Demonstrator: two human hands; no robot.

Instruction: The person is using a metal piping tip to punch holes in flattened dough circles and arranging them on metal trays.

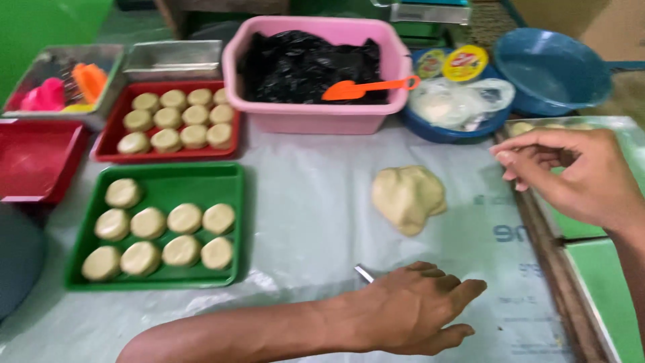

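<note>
A pale lump of dough (408, 197) lies on the plastic-covered table (316, 195), right of centre. My left hand (416, 306) rests palm down on the plastic below the lump, fingers together pointing right, with a thin metal piece (363, 273) poking out from under it. My right hand (574, 175) hovers at the right edge, fingers loosely curled and pinched, apart from the lump; whether it holds a small bit I cannot tell. A green tray (232, 176) at the left holds several round dough discs (184, 218). Behind it a red tray (107, 138) holds several more discs (178, 119).
A pink tub (316, 114) with black plastic and an orange scoop (366, 87) stands at the back. Beside it sit a blue bowl (440, 131) of bagged items and an empty blue basin (554, 70). Metal tins, an empty red tray (37, 158) and a wooden strip (547, 249) border the surface.
</note>
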